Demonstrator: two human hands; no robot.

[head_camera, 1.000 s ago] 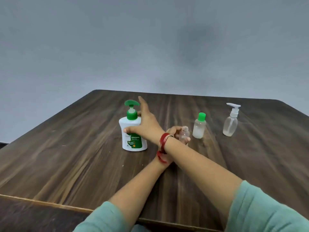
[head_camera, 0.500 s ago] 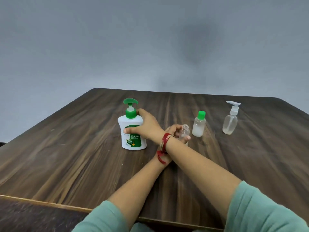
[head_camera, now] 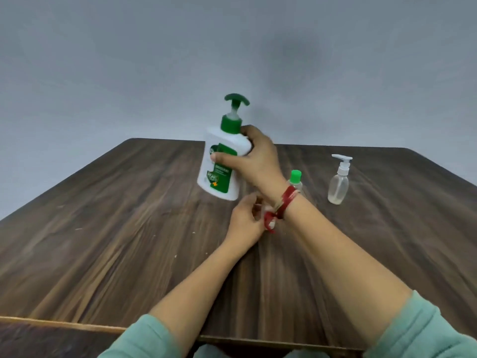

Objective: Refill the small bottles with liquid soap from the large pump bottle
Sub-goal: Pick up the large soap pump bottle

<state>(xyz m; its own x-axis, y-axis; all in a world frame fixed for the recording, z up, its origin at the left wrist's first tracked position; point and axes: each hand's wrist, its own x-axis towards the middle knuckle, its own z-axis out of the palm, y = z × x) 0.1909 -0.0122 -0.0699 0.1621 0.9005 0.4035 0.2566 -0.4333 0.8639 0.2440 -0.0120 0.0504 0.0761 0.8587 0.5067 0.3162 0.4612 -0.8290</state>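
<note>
White green-topped plastic pump bottle (head_camera: pixel 219 174) is wrapped tight by the right hand (head_camera: pixel 255 158). Below that grip, the hold of the curled left hand (head_camera: pixel 245 220) cannot be told.

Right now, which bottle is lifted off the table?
The large white bottle with the green pump, tilted in the right hand; the green-capped bottle and the clear pump bottle stand on the table.
</note>
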